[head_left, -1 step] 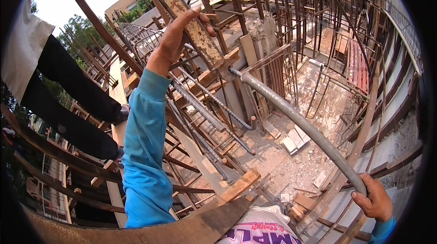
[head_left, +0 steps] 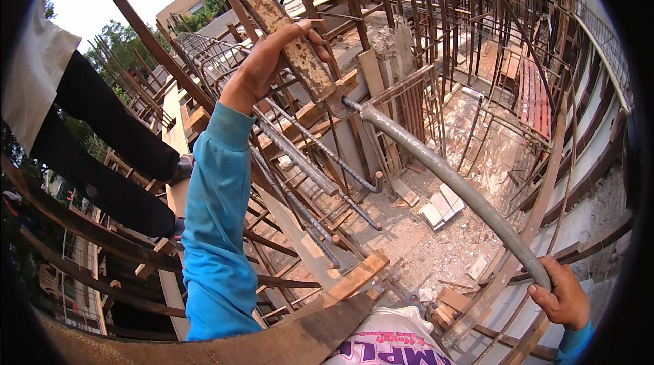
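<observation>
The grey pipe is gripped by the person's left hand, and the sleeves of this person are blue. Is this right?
Not quite: the head view shows the right hand gripping the grey pipe; the left hand holds the rust-stained beam. The sleeves are blue, as you say.

The rusty steel beam [head_left: 272,14] runs out of view at the top, and it covers part of the left hand [head_left: 262,68]. The near end of the grey pipe [head_left: 453,177] disappears inside the right hand [head_left: 569,300], whose blue cuff [head_left: 575,346] is cut by the dark rim. A co-worker's black trousers [head_left: 112,123] show (head and shoulders fall outside), the shoes partly masked by the left sleeve [head_left: 218,229]. Distant scaffold joints are too small to tell.
</observation>
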Motion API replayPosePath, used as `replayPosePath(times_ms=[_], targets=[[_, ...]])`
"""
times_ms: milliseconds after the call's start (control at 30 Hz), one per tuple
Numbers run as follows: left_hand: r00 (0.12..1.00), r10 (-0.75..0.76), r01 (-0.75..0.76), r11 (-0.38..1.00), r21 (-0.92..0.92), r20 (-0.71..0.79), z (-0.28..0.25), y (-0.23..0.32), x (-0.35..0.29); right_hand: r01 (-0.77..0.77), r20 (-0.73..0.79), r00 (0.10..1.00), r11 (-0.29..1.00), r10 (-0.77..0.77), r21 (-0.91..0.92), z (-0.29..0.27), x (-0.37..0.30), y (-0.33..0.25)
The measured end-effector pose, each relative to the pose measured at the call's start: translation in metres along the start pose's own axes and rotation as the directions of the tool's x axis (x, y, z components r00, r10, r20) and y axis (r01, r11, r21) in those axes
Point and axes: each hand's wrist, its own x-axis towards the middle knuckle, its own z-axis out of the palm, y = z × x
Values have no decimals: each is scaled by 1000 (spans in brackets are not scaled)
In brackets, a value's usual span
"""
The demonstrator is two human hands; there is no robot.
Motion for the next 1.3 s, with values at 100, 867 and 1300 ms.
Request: replayPosePath(times_ms=[100,867,1300], targets=[[993,-70,73,997,-29,99,-4,0,-3,-12,41,999,997,9,78,-14,4,-5],[764,639,-552,574,-604,-92,95,93,-246,-237,312,948,800,65,552,17,32,33],[813,567,-500,797,-340,133,76,92,-285,-96,223,974,835,-33,542,59,52,53]])
